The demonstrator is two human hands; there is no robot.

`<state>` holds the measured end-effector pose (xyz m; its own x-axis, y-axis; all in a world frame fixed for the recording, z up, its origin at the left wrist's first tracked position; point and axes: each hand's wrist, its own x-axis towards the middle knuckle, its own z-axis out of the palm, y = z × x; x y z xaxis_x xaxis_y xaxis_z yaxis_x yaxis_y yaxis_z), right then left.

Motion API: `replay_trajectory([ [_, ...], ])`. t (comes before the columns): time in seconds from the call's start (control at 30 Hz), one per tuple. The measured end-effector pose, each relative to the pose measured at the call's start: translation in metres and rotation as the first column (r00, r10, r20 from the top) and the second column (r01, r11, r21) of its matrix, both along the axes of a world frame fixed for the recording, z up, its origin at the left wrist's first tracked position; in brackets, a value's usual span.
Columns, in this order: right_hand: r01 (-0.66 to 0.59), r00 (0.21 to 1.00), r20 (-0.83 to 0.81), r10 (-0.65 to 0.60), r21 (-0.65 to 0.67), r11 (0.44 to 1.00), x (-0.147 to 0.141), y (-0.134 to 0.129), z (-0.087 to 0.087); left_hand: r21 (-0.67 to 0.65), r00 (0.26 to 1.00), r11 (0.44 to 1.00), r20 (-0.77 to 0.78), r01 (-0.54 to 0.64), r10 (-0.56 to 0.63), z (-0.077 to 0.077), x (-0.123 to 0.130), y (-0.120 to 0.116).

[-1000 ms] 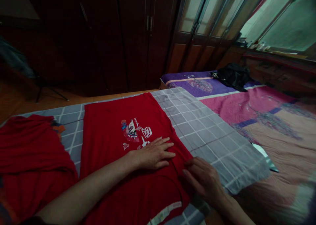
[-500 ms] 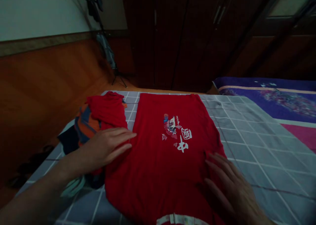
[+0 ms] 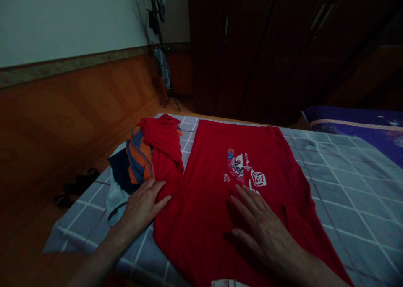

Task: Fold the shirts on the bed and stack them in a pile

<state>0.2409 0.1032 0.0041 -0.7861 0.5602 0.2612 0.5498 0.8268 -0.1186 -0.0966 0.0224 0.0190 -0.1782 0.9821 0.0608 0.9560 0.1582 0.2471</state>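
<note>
A red T-shirt with a white and coloured print lies spread out on the grey checked sheet, its neckband toward me at the bottom edge. My left hand rests at the shirt's left side, fingers apart, beside a pile of clothes. Over the shirt's middle is my right hand, flat with fingers extended and nothing held, covering part of the print. The pile holds a red garment, an orange and blue one, a dark one and a pale one.
Dark wardrobe doors stand beyond the bed. A stand with hanging items is in the back corner by the orange and white wall. Purple bedding lies at the right, and dark shoes are on the floor at the left.
My right hand has moved left from the shirt's right side onto its middle. My left hand has shifted down slightly. The view has turned, so the scene sits farther right.
</note>
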Motion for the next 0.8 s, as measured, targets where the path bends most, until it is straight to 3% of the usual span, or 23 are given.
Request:
replay_trajectory([
  [0.1,-0.056,0.997,0.045,0.061,-0.105,0.993,-0.014,0.0,-0.01,0.04,0.992,0.998,0.109,0.058,-0.062,0.003,-0.001,0.003],
  [0.2,-0.041,0.999,0.026,0.046,-0.145,0.989,-0.014,-0.001,-0.018,0.162,0.942,0.986,0.335,-0.037,-0.019,0.011,-0.004,-0.003],
  [0.27,-0.016,1.0,0.007,0.017,-0.178,0.984,-0.011,-0.002,-0.019,0.182,0.842,0.97,0.538,-0.162,0.04,0.017,-0.005,-0.01],
  [0.37,0.0,1.0,-0.028,-0.006,-0.214,0.977,-0.006,-0.001,-0.016,0.14,0.619,0.939,0.78,-0.314,0.09,0.021,-0.003,-0.02],
  [0.43,-0.011,0.999,-0.04,0.002,-0.225,0.974,-0.006,-0.001,-0.013,0.098,0.566,0.924,0.812,-0.37,0.14,0.02,-0.001,-0.022],
  [0.53,-0.022,0.999,-0.038,0.014,-0.242,0.97,-0.007,0.001,-0.011,0.072,0.719,0.93,0.657,-0.359,0.227,0.015,0.0,-0.018],
  [0.63,-0.021,0.999,-0.042,0.01,-0.267,0.963,-0.007,0.001,-0.01,-0.023,0.862,0.975,0.463,-0.223,0.208,0.012,-0.003,-0.013],
  [0.7,-0.02,0.999,-0.049,0.006,-0.295,0.955,-0.005,-0.001,-0.009,-0.101,0.9,0.979,0.387,-0.175,0.201,0.014,-0.005,-0.013],
  [0.8,-0.094,0.995,-0.056,0.079,-0.353,0.931,-0.003,-0.005,-0.003,-0.128,0.905,0.969,0.349,-0.21,0.242,0.021,-0.006,-0.018],
])
